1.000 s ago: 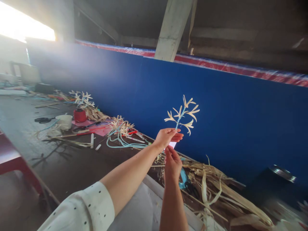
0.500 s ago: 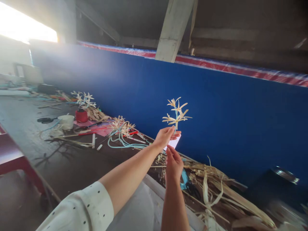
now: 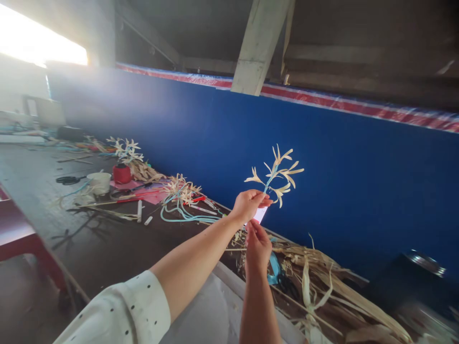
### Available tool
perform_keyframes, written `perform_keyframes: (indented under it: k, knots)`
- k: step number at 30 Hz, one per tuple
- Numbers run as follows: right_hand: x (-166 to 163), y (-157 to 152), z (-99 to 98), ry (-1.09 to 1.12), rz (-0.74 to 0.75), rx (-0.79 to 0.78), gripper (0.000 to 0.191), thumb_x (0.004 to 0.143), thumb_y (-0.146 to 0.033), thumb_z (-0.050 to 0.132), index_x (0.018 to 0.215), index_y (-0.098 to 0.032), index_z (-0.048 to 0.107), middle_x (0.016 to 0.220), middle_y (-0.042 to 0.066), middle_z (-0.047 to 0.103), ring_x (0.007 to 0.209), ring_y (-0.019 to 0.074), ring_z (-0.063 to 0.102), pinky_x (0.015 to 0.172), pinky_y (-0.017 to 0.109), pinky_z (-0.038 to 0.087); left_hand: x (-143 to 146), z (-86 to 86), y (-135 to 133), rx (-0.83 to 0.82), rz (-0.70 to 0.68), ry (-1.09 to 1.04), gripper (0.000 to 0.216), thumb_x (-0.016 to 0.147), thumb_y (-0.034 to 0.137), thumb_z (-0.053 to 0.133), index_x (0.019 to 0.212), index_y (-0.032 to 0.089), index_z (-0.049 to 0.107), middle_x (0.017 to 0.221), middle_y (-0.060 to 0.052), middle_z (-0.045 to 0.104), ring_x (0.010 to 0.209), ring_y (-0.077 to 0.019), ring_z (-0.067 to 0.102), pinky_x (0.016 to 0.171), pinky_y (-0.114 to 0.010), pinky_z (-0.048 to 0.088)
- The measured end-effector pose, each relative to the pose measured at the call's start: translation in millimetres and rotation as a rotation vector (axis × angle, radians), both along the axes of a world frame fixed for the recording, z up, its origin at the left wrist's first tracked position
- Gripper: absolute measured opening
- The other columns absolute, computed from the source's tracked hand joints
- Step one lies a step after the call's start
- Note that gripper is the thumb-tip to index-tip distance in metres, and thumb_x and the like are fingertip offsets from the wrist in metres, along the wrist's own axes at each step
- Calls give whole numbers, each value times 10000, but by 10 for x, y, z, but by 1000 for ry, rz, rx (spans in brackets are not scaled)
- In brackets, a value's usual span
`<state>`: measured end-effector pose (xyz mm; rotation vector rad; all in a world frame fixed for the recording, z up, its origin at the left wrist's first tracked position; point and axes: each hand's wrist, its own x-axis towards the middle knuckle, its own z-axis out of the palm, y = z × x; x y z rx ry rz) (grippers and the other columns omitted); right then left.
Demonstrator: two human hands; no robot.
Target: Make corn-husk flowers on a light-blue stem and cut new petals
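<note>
My left hand (image 3: 250,206) is closed around the lower stem of an artificial flower spray (image 3: 276,174), with pale husk-like petals on a light blue stem. The spray leans to the right, its blossoms above my fingers. Just below, my right hand (image 3: 258,242) is closed in a pinch near the stem's lower end; what sits between its fingertips is mostly hidden. A small white piece (image 3: 258,216) shows between the two hands; I cannot tell whether it is held.
Dried husks (image 3: 333,277) and blue-handled scissors (image 3: 278,272) lie to the right. Leftward on the table are more flower sprays (image 3: 184,188) with light blue stems, a white cup (image 3: 99,182), a red spool (image 3: 122,174) and black scissors (image 3: 69,180). A blue partition (image 3: 344,181) stands behind.
The flower spray has turned and tipped to the right above my left hand, so its blossoms show from another side. Both hands stay in nearly the same place.
</note>
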<state>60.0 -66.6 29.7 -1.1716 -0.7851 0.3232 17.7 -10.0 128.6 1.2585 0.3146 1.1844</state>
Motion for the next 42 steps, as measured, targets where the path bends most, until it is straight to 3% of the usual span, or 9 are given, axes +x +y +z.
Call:
perform_keyframes:
  k: [5,11,19,24,29,34,37,42]
  knots:
    - [-7,5,6,120,43,8,430,653,-447,691,963,-149,712,632,18,626,480,99,438,487,248,370,-7,-17,-9,37,28,31,267,837,331,552,862,85,651,825,-140,709,773,-169,675,792,-321,515]
    - [10,-1,20,29,0,15,461,676,-503,647,962,-148,718,626,33,630,549,131,500,517,257,388,-29,-119,34,71,2,52,466,851,474,481,1137,120,580,1114,-175,642,857,-183,664,762,-302,511]
    - [-3,-3,11,108,40,11,459,643,-476,693,955,-140,710,585,6,593,472,97,414,475,245,354,-45,-129,27,52,-36,85,321,828,387,553,906,91,652,850,-153,708,786,-184,673,781,-334,518]
    - [-13,-3,13,113,56,12,462,646,-474,691,955,-132,706,572,1,577,476,99,410,483,250,351,5,-119,35,56,44,125,246,837,325,544,803,102,644,763,-128,707,735,-176,677,764,-338,530]
    - [-37,-30,45,160,71,30,418,654,-441,709,943,-140,695,544,-34,522,470,84,367,478,246,321,-11,-137,10,76,27,127,329,874,356,471,953,85,641,914,-162,701,834,-220,671,763,-324,520]
    - [-17,-31,38,194,104,80,384,661,-418,713,934,-149,695,557,-36,513,472,74,337,468,233,302,-96,-186,-18,53,70,182,531,882,490,394,1250,118,485,1208,-188,584,835,-224,671,671,-290,518]
    - [-2,-26,29,206,107,86,388,655,-419,716,937,-153,694,539,-45,492,471,73,330,456,223,290,-115,-200,-2,-12,68,150,542,884,495,394,1244,99,478,1202,-202,584,859,-207,667,715,-286,518]
    - [1,-24,26,196,108,73,390,651,-414,714,940,-152,697,515,-54,466,461,72,323,447,219,276,-63,-184,57,7,57,107,462,848,459,499,1082,71,587,1018,-187,674,854,-193,666,759,-297,522]
